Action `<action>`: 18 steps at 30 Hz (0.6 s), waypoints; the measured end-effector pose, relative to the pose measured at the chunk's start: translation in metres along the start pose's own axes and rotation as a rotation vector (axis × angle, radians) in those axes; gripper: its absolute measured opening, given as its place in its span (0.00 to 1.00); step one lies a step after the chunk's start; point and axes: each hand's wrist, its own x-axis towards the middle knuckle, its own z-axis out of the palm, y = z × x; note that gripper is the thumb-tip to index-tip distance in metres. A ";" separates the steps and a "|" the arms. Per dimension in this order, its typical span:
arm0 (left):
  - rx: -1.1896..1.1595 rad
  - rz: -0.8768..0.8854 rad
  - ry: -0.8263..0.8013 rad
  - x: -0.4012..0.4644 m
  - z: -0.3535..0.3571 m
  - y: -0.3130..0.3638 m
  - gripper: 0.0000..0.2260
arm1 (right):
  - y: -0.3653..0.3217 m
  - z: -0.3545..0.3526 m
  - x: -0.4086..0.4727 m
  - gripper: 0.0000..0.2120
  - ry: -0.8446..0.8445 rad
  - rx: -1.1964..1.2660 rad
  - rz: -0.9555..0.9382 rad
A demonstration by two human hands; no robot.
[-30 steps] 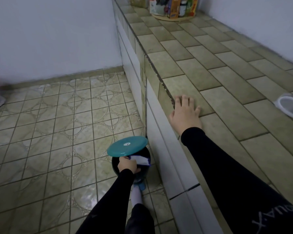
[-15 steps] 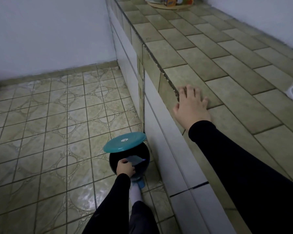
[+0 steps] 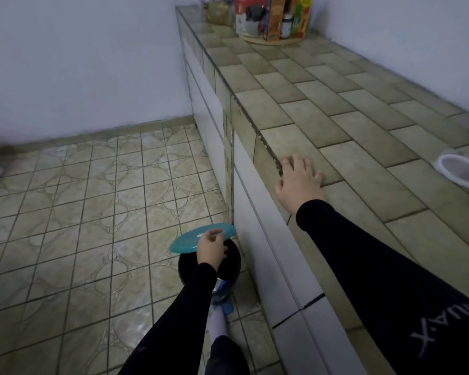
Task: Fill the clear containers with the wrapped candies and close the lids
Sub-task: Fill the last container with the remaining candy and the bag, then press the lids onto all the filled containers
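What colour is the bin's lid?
Teal, seen in the head view: the lid stands raised over the black bin.

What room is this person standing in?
Probably a home kitchen: a long tiled counter, food boxes and bottles at its far end, and a pedal bin on the tiled floor.

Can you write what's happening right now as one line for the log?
left hand: open, above black pedal bin | teal lid: raised | right hand: flat on tiled counter | clear container: on counter, far right
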 end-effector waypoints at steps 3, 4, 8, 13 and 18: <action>-0.039 0.180 0.012 -0.017 0.006 0.050 0.07 | 0.005 -0.014 0.000 0.23 -0.050 0.159 -0.025; -0.051 0.242 0.004 -0.025 0.009 0.068 0.07 | 0.007 -0.020 -0.003 0.22 -0.053 0.203 -0.023; -0.027 0.497 -0.089 -0.061 0.029 0.140 0.07 | 0.022 -0.055 -0.014 0.23 -0.025 0.336 0.001; 0.009 0.677 -0.302 -0.113 0.085 0.201 0.09 | 0.062 -0.114 -0.039 0.23 0.119 0.427 0.078; 0.040 0.779 -0.560 -0.180 0.161 0.224 0.08 | 0.129 -0.170 -0.088 0.22 0.316 0.419 0.213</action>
